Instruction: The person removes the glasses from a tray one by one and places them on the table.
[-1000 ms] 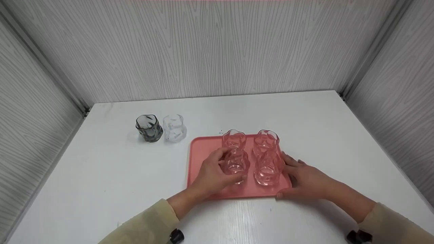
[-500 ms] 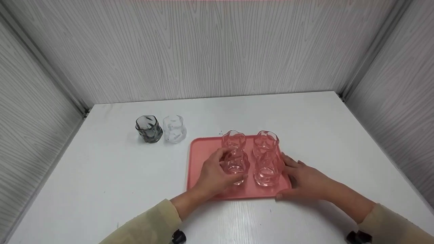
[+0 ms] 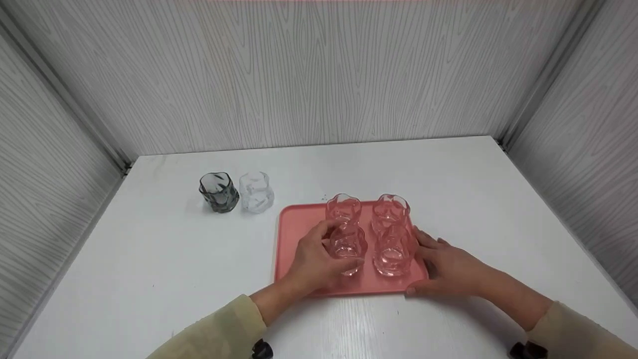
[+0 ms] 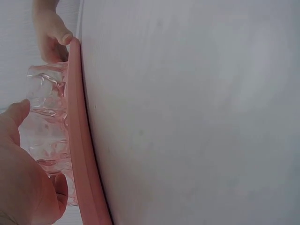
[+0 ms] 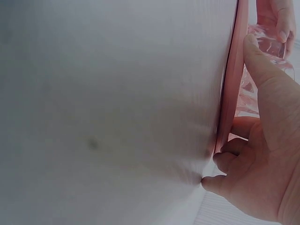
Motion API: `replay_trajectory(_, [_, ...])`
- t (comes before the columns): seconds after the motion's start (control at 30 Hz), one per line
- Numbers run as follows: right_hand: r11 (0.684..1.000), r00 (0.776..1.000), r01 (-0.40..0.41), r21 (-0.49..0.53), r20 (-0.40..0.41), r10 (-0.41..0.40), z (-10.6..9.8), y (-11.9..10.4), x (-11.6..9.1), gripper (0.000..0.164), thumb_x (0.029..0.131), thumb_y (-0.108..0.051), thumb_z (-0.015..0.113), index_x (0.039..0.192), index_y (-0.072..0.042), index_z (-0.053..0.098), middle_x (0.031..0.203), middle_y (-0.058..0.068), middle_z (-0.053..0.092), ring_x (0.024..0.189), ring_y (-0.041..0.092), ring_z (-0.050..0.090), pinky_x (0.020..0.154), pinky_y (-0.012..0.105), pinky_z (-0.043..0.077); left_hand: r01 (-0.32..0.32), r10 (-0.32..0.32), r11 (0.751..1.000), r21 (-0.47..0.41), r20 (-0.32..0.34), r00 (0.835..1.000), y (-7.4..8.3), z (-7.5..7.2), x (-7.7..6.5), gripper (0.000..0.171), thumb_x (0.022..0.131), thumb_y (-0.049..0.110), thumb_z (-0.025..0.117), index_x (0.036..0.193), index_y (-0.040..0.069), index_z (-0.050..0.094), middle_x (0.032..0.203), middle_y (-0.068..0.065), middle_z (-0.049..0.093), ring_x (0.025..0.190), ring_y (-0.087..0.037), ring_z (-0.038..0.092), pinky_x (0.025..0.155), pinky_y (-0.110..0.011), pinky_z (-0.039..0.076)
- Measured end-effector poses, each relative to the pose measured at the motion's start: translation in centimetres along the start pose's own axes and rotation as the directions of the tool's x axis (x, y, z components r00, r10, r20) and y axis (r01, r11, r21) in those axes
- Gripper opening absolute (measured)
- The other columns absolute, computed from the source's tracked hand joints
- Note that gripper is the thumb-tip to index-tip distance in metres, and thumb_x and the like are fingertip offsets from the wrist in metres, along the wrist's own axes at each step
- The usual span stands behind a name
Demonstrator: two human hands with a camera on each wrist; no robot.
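A pink rectangular tray (image 3: pixel 297 225) lies on the white table, bearing several clear wavy drinking glasses in two rows. My left hand (image 3: pixel 313 262) grips the front left glass (image 3: pixel 347 244), thumb on its near side and fingers around the far side. Beside it stands the front right glass (image 3: pixel 393 255); behind are the back left glass (image 3: pixel 344 207) and the back right glass (image 3: pixel 391 210). My right hand (image 3: pixel 452 271) holds the tray's near right corner. Its thumb (image 5: pixel 255 56) lies on the near edge, and its other fingers bend against the right side, lower ones reaching the tabletop.
Left of the tray, farther back on the table (image 3: pixel 199 259), a smoky grey glass (image 3: pixel 219 193) and a clear glass (image 3: pixel 256 193) stand close together. Grey wood-grain panels (image 3: pixel 319 75) close off the back and both sides.
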State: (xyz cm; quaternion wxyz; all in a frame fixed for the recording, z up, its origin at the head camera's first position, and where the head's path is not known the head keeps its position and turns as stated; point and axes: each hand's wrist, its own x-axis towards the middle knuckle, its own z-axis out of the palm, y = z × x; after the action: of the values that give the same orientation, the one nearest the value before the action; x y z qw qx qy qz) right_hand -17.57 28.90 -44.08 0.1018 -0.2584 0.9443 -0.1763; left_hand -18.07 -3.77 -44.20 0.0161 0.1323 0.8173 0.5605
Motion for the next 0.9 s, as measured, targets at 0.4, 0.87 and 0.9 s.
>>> replay_trajectory(0.4, [0.999,0.999,-0.032,-0.011,0.021,0.033,0.0,-0.1,0.1,0.113,0.079,-0.084,0.072,0.163,-0.014,0.044,0.175,0.014,0.022,0.153,0.046,0.033,0.122,0.065,0.028,-0.039,0.039,0.999,0.005,0.007,0.999,1.1,-1.4,-0.5,0.082,0.075,0.039,0.099,0.143,0.022,0.057,0.125,0.003,0.064,0.110,-0.025,0.062,0.088,-0.038,0.059])
replay_trajectory(0.87, [0.999,0.999,-0.034,-0.004,0.028,0.034,0.0,-0.1,0.2,0.114,0.079,-0.085,0.071,0.165,-0.016,0.040,0.175,0.013,0.021,0.152,0.049,0.034,0.121,0.066,0.029,-0.090,0.093,0.996,0.028,-0.104,0.990,2.3,-6.2,-1.0,0.080,0.074,0.032,0.100,0.142,0.018,0.061,0.130,0.002,0.066,0.103,-0.026,0.061,0.079,-0.036,0.057])
replay_trajectory(0.9, [1.000,1.000,-0.022,-0.005,0.021,0.022,0.0,-0.1,0.2,0.113,0.080,-0.084,0.070,0.165,-0.016,0.041,0.175,0.014,0.022,0.151,0.049,0.035,0.121,0.066,0.030,-0.091,0.094,0.995,0.029,-0.117,0.989,2.4,-6.6,-1.0,0.080,0.074,0.031,0.100,0.142,0.017,0.061,0.131,0.002,0.067,0.102,-0.026,0.061,0.078,-0.034,0.057])
